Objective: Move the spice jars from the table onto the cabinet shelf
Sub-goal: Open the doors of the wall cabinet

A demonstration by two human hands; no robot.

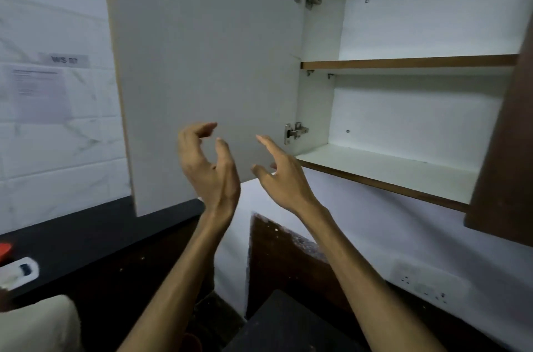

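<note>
The wall cabinet stands open, with its white door (207,63) swung out to the left. Inside are a lower shelf (386,170) and an upper shelf (409,61), both bare. My left hand (209,167) is raised in front of the door's lower part, fingers loosely curved, holding nothing. My right hand (284,175) is raised beside it, just left of the lower shelf's front corner, fingers spread and relaxed, also holding nothing. No spice jar is in view.
A dark countertop (86,239) runs along the tiled wall at left, with a red object (5,249) and a white item (18,272) at its edge. A brown door (507,149) hangs at the right. A wall socket (427,282) sits below the cabinet.
</note>
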